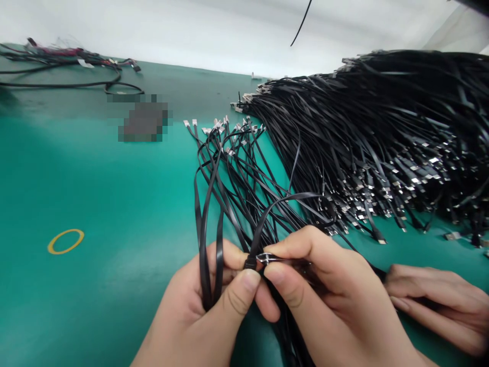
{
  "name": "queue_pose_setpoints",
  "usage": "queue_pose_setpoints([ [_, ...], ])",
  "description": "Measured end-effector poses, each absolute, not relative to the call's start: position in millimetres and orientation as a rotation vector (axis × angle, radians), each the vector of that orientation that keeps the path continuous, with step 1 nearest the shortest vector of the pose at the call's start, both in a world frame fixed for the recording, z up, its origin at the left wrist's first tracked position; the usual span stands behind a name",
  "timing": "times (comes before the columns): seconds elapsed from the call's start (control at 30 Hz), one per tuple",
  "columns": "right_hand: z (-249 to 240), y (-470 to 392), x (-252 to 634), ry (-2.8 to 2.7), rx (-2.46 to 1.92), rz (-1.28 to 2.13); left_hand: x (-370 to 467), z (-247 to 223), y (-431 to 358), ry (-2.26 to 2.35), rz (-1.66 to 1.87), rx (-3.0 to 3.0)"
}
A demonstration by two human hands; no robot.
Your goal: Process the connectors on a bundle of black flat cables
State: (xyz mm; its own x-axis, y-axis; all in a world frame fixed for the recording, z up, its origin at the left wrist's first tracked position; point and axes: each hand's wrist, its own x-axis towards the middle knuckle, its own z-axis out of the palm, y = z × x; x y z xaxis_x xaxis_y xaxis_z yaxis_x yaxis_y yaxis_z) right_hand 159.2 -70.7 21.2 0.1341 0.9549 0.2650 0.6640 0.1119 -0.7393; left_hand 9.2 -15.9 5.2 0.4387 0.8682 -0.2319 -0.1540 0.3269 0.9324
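Observation:
Between the thumb and fingers of my left hand (194,300) is the end of a flat black cable (261,224), gripped close to its dark end piece. Other flat black strands loop down into the same hand. My right hand (332,290) pinches a small shiny metal-tipped item (266,258) with a dark body, mostly hidden by the fingers. Its tip meets the cable's end piece; I cannot make out its exact kind. Just beyond both hands, a loose bunch of black cables (237,178) with silver connectors lies on the green table mat (126,204).
A large heap of black cables (367,117) fills the right side. Another person's hand (439,306) rests at the lower right. A yellow ring mark (65,241) is at left, with tangled wires (76,61) at the back left. One dark blurred patch (145,121) sits nearer.

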Motion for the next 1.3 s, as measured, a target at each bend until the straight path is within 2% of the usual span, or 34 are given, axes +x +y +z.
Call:
queue_pose_setpoints([
  [0.37, 15.8, -65.3, 163.8, -1.559, -1.708, 0.26, 5.4, 7.1, -16.5, 0.923, 0.731, 1.03],
  [1.07, 18.3, -72.3, 157.9, -1.534, -1.638, 0.376, 9.6, 13.3, -15.0, 0.865, 0.747, 0.937],
  [1.3, 18.5, -73.3, 159.4, -1.595, -1.632, 0.225, 8.2, 17.7, -13.1, 0.864, 0.736, 0.926],
])
